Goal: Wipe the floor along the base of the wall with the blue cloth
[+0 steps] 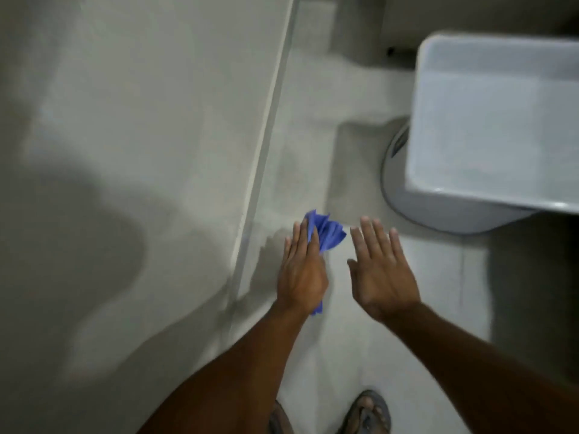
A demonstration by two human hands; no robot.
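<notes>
The blue cloth (327, 234) is crumpled under my left hand (302, 270), sticking out past the fingertips and below the wrist. That hand lies flat over it, just right of the pale strip (260, 158) where the grey wall (125, 136) meets the light floor (313, 104). I cannot tell whether the cloth touches the floor. My right hand (380, 267) hovers beside it, palm down, fingers spread, holding nothing.
A white rectangular basin (495, 120) juts in at the upper right, above a round grey base (407, 208) on the floor. My sandalled feet (369, 415) show at the bottom edge. A dark shadow falls on the wall at left.
</notes>
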